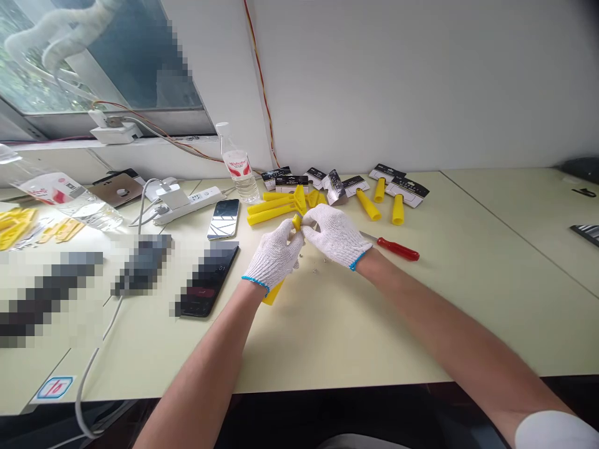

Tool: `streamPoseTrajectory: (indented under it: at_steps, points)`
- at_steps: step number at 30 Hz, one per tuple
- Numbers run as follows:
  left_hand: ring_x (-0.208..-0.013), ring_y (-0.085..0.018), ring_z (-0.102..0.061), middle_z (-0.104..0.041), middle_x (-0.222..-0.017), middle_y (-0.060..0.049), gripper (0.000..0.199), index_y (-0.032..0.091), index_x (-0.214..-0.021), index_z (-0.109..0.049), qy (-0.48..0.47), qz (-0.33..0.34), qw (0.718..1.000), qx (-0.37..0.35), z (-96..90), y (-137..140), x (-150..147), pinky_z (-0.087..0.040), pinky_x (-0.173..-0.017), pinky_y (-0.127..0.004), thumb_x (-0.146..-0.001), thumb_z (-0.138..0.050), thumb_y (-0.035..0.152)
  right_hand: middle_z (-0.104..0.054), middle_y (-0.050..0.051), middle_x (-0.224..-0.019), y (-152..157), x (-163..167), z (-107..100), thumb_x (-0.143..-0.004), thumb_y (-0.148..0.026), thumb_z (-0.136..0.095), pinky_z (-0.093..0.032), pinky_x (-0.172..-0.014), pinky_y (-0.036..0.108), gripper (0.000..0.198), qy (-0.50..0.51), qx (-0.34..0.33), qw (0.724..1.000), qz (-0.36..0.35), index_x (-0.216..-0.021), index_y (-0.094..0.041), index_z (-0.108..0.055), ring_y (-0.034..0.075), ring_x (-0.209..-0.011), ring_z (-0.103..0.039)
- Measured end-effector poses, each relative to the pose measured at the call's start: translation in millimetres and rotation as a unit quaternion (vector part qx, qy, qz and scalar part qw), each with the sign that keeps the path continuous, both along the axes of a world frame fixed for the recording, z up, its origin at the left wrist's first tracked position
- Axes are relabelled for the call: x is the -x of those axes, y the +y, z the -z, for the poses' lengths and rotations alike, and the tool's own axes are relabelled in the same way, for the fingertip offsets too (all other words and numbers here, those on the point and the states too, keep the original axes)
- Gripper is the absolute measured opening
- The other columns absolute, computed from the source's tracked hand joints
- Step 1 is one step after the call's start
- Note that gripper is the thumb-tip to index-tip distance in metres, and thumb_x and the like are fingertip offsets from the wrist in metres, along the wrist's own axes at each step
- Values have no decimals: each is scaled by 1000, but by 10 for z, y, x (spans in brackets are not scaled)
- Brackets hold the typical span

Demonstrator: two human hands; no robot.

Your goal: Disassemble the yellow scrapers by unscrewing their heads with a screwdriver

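Observation:
My left hand, in a white knit glove with a blue cuff, is closed around a yellow plastic scraper. Its handle end sticks out below my wrist, and its head shows above my thumb. Against that head, my gloved right hand has its fingers pinched together; whatever lies between them is hidden. Several small screws lie on the table just below and between my hands. A red-handled screwdriver rests beside my right wrist, its shaft partly behind the glove.
Behind my hands lie more yellow scrapers, yellow handles and black packaging cards. A water bottle, a phone, a dark phone and a power strip are to the left. Yellow parts sit far left.

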State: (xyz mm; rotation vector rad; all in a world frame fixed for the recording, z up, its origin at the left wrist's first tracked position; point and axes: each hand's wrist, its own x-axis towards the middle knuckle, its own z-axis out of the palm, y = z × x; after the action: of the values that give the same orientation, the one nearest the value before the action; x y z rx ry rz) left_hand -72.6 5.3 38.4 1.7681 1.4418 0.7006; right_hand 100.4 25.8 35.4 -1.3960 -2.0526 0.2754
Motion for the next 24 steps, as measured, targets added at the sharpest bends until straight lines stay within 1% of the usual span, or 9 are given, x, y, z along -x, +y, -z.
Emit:
streamPoseTrajectory:
  at_steps: [2,5,8,10,14,17,20,22,24]
  points:
    - [-41,-10,-60,-70,-73,3,9,23,-96,-54,5,1,1000,-1,-33,-15,-5,-51,-43,-21,-99,-53,32,-68,3,-89,5,4,-13,-89,-22,-67,-41,-72,29,4,-3,-7,1000,8,-87,-19,-69,17,-78,-60]
    - [-42,-11,-62,-69,-70,4,12,24,-98,-54,-3,8,1000,5,-61,-37,-13,-51,-44,-21,-100,-55,35,-67,3,-87,-20,12,-39,-88,-23,-65,-37,-68,30,6,-31,-12,999,12,-84,-19,-65,17,-75,-56]
    - [-43,-12,-63,-69,-68,3,14,24,-101,-57,-6,13,1000,10,-45,-43,-19,-51,-44,-21,-100,-56,38,-67,6,-92,-58,12,-65,-90,-23,-62,-36,-68,31,7,-82,-18,996,22,-85,-18,-66,18,-77,-56]
    - [-43,-12,-63,-71,-71,3,15,24,-101,-58,-16,19,999,23,-22,-37,-19,-51,-44,-22,-99,-57,38,-69,7,-95,-68,0,-86,-91,-22,-61,-35,-70,31,8,-120,-25,992,21,-88,-17,-68,20,-80,-58]
    - [-48,-13,-66,-78,-90,-3,19,21,-100,-59,-86,34,991,100,-8,-24,21,-54,-44,-25,-96,-60,40,-69,8,-98,-36,-55,-173,-93,-21,-63,-36,-72,32,10,-187,-20,982,-31,-93,-16,-71,20,-83,-59]
    - [-52,-13,-68,-79,-99,-7,26,19,-102,-62,-123,69,977,159,-46,-30,91,-56,-49,-26,-95,-64,44,-70,8,-98,2,-96,-257,-95,-21,-62,-35,-71,32,12,-227,-10,969,-93,-95,-14,-72,20,-81,-59]
    - [-52,-13,-67,-79,-107,-8,28,20,-108,-66,-149,102,965,192,-70,-35,153,-57,-50,-27,-96,-65,46,-69,8,-96,11,-114,-309,-96,-19,-60,-35,-70,32,14,-250,-11,958,-139,-94,-14,-72,20,-81,-60]
    - [-53,-14,-68,-78,-109,-8,29,21,-111,-68,-161,112,960,199,-56,-28,167,-58,-51,-28,-96,-64,46,-69,7,-95,-4,-118,-317,-96,-16,-59,-37,-70,31,15,-238,-2,959,-153,-93,-15,-73,20,-82,-60]
    - [-54,-14,-69,-79,-108,-8,29,21,-111,-68,-159,103,963,194,-23,-12,159,-58,-51,-28,-96,-64,46,-71,6,-100,-28,-121,-309,-95,-14,-60,-40,-72,29,15,-175,26,973,-149,-99,-16,-74,18,-84,-62]
